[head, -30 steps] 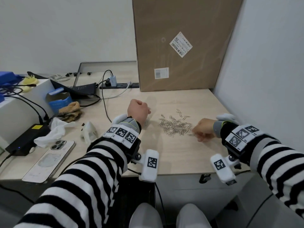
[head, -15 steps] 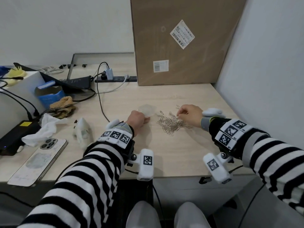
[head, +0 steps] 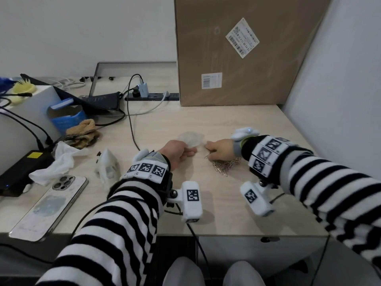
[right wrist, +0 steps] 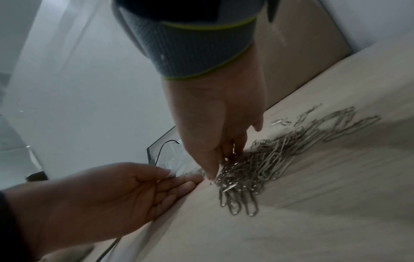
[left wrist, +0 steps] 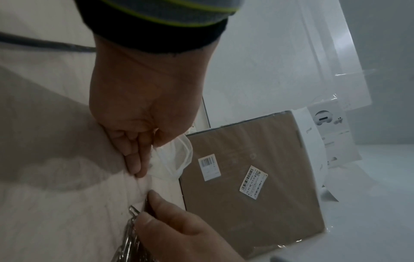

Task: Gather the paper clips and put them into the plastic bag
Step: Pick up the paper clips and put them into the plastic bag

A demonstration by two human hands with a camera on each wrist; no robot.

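A heap of silver paper clips [head: 224, 168] lies on the light wooden table [head: 216, 205], right of centre. My right hand [head: 209, 150] reaches over the heap, and its thumb and fingers [right wrist: 218, 163] pinch clips at the heap's left end. Just to the left is a small clear plastic bag [head: 190, 138], partly raised off the table. My left hand [head: 190, 150] pinches the bag's near edge [left wrist: 177, 159] between thumb and fingers. The two hands are a few centimetres apart. In the left wrist view some clips [left wrist: 127, 242] show under the right hand's fingers.
A big cardboard box [head: 237, 58] stands at the back, with a wall [head: 340, 79] close on the right. On the left are a black cable [head: 132, 124], a power strip [head: 152, 96], a phone [head: 49, 205], white tissue [head: 59, 164] and a brown cloth [head: 82, 135].
My right hand has crossed from the right of the clips to their left end, beside the bag. The clips are bunched tighter. My left hand has brought the bag up next to them.
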